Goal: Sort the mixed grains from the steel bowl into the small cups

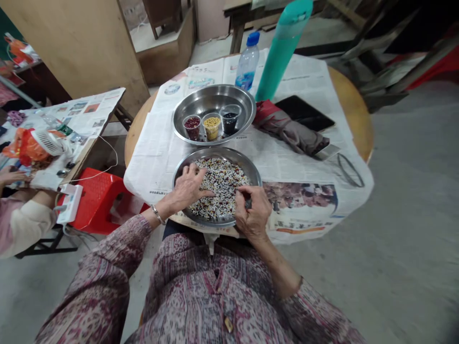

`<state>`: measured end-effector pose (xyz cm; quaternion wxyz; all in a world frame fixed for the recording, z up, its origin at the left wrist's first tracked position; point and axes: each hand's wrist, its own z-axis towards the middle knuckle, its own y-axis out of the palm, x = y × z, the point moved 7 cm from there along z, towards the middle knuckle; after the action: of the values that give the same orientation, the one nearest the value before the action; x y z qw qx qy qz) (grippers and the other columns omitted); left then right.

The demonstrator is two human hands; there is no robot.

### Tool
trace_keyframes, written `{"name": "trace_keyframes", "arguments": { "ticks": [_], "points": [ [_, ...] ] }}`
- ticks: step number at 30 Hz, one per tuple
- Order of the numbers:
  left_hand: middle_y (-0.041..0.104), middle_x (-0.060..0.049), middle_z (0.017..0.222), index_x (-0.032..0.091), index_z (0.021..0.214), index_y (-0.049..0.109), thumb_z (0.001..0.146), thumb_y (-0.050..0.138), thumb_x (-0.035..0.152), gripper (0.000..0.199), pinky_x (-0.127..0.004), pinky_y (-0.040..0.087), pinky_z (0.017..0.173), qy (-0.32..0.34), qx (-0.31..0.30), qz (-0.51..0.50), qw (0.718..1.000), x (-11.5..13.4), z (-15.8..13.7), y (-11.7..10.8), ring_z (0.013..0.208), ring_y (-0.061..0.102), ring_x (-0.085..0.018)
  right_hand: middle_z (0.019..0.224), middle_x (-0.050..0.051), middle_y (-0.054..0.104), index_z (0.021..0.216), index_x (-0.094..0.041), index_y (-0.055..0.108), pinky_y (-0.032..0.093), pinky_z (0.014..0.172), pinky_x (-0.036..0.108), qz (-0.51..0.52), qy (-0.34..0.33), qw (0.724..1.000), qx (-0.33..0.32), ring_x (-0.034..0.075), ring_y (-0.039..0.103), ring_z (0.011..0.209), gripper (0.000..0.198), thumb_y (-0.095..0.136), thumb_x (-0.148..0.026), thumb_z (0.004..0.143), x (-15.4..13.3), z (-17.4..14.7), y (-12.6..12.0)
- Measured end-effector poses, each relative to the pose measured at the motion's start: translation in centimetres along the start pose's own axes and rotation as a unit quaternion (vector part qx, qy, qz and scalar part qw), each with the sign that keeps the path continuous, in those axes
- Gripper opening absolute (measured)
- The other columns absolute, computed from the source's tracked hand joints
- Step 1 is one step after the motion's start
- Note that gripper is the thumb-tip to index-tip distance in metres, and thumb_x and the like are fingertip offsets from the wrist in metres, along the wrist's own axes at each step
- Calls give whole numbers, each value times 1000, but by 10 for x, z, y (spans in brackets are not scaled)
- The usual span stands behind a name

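Note:
A steel bowl (255, 169) close to my body holds a spread of mixed grains (224, 184), mostly white with yellow and dark red or black ones among them. My left hand (191, 185) rests over the bowl's left side, fingers spread at the grains. At the right rim, my right hand (254, 210) has thumb and forefinger pinched together; whatever is between them is too small to see. Behind stands a larger steel bowl (211, 98) with three clear cups: one of red beans (192, 128), one of yellow grains (211, 128), one of black beans (230, 123).
Newspaper (150, 143) covers the round table. A water bottle (247, 64), a tall teal bottle (281, 55), a black flat device (304, 112) and a grey-red folded cloth bundle (290, 126) lie beyond. Left are a red stool (98, 198), a power strip (71, 203) and another person's hand (12, 177).

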<state>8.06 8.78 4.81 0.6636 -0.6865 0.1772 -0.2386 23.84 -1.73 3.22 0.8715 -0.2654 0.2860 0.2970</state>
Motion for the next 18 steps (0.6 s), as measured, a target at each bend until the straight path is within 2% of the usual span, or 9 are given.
{"name": "trace_keyframes", "arguments": {
  "ticks": [3, 6, 9, 12, 13, 14, 16, 17, 18],
  "points": [
    [58, -9, 112, 17, 116, 60, 94, 56, 20, 23, -38, 51, 94, 59, -31, -74, 995, 21, 6, 12, 106, 57, -23, 84, 3, 66, 94, -21, 61, 50, 73, 32, -3, 3, 1000, -1, 18, 61, 79, 9, 55, -16, 89, 1, 0, 0],
    [64, -6, 102, 16, 110, 63, 90, 40, 2, 33, -32, 51, 93, 107, -45, -131, 985, 36, 14, 17, 97, 60, -17, 83, 3, 66, 93, -21, 62, 50, 73, 33, 1, 8, 1000, 0, 18, 61, 78, 9, 54, -18, 89, 1, 0, 0],
    [65, -4, 103, 19, 110, 63, 84, 35, -4, 45, -32, 49, 96, 105, -46, -130, 985, 34, 12, 13, 100, 60, -16, 83, 4, 66, 91, -22, 61, 50, 73, 33, -3, 22, 1000, -5, 19, 62, 79, 8, 53, -20, 90, 2, 0, 1],
    [62, -4, 109, 22, 111, 62, 90, 42, 5, 34, -36, 51, 92, 72, -62, -83, 992, 21, -5, 4, 104, 58, -20, 82, 4, 66, 90, -22, 61, 51, 73, 34, -9, 30, 999, -10, 18, 62, 78, 8, 53, -21, 91, 3, 0, 1],
    [60, -6, 114, 23, 114, 61, 93, 49, 15, 25, -37, 52, 89, 58, -65, -63, 994, 16, -12, 0, 105, 57, -23, 82, 4, 67, 90, -21, 61, 52, 73, 34, -9, 31, 999, -9, 18, 63, 77, 8, 53, -21, 90, 3, 0, 1],
    [57, -9, 119, 22, 117, 58, 92, 58, 27, 26, -39, 53, 86, 48, -71, -42, 995, 12, -19, -4, 107, 56, -26, 82, 4, 67, 90, -21, 61, 52, 73, 34, -9, 32, 999, -9, 18, 63, 78, 8, 54, -21, 90, 3, 0, 1],
    [51, -13, 126, 22, 125, 53, 82, 73, 47, 54, -41, 54, 81, 41, -89, -12, 995, 8, -33, -7, 108, 53, -31, 82, 4, 67, 90, -21, 62, 52, 74, 34, -8, 33, 999, -11, 18, 63, 78, 8, 54, -21, 90, 3, 0, 1],
    [50, -14, 126, 21, 128, 50, 78, 76, 51, 63, -41, 54, 81, 48, -103, -11, 993, 9, -38, -6, 107, 53, -31, 82, 4, 67, 90, -21, 62, 52, 74, 34, -7, 34, 999, -12, 18, 63, 78, 7, 54, -20, 90, 3, 0, 1],
    [50, -13, 123, 22, 130, 48, 79, 76, 50, 65, -40, 54, 81, 62, -117, -20, 991, 13, -42, -4, 105, 54, -30, 82, 4, 67, 90, -21, 61, 52, 75, 34, -7, 34, 999, -14, 18, 63, 78, 7, 54, -20, 90, 3, 0, 1]
  ]
}}
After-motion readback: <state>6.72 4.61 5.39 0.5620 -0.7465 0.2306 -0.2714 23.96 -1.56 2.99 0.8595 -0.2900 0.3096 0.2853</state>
